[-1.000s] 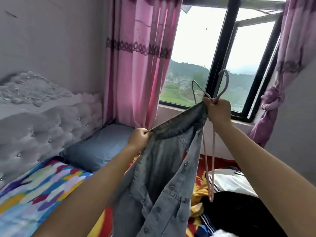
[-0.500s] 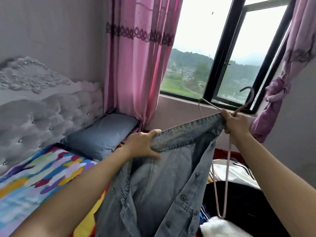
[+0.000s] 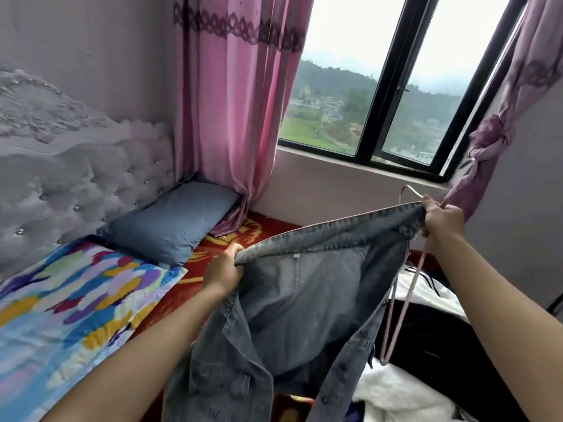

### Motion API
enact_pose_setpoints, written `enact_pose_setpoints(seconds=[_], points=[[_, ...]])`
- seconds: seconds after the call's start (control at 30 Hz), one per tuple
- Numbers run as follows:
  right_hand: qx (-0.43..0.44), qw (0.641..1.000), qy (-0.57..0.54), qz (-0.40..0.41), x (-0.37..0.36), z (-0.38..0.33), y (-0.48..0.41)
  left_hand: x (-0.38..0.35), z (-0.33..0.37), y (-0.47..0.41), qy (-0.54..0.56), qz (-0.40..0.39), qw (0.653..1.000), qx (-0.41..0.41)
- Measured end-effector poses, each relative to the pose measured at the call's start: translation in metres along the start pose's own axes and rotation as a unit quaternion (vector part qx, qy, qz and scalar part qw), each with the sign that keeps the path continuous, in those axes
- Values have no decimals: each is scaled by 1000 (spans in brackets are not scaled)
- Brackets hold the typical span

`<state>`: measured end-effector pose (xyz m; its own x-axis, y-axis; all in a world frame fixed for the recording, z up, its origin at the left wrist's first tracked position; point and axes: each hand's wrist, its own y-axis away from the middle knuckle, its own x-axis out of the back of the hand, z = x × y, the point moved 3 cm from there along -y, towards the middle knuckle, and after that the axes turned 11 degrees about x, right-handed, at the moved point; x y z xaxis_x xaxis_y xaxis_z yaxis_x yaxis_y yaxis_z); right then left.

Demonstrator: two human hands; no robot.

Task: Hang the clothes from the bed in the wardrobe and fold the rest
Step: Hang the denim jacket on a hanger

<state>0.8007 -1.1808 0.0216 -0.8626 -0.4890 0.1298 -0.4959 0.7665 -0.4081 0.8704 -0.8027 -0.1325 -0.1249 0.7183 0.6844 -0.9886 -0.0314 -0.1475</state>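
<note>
Daylight from window [image 3: 380,86], sky blown out; soft, perhaps compression-blurred detail; wide-angle bending at edges.

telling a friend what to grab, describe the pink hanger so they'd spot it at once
Look below the black-framed window, at the right hand gripping a corner of the grey denim jacket. The hanger dangles from that same fist, down over the black and white clothes. Unlike the pink curtains, it is a bare thin wire loop, not cloth.
</note>
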Motion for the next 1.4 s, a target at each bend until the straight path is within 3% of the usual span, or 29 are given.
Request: enact_pose_setpoints(seconds=[0.1,0.27,0.37,0.43,0.57,0.73,0.9,1.1,1.2,1.3,1.33,1.4], points=[[-11,996,83,-21,7,36,1,6,15,1,-37,22,995,-86],[12,954,258,-154,-5,72,53,25,51,-2,-193,-24,961,-199],[92,942,214,-241,-34,63,108,23,74,3,-260,-21,932,-252],[121,938,165,-280,-52,57,149,23,82,4,-255,-19,931,-261],[146,943,79,-289,-75,63,218,35,84,4,-222,20,943,-248],[176,941,102,-270,-101,69,266,49,92,8,-235,51,948,-207],[161,926,197,-277,-121,74,255,66,100,12,-211,91,961,-155],[153,953,127,-229,-97,60,178,94,71,8,-209,89,963,-145],[169,947,96,-254,-83,27,121,79,48,16,-327,46,926,-184],[178,946,42,-268,-76,-7,88,65,43,34,-321,89,892,-306],[178,948,29,-263,-71,-16,79,64,42,37,-299,113,889,-328],[178,947,21,-266,-66,-28,64,69,37,32,-255,129,919,-270]])
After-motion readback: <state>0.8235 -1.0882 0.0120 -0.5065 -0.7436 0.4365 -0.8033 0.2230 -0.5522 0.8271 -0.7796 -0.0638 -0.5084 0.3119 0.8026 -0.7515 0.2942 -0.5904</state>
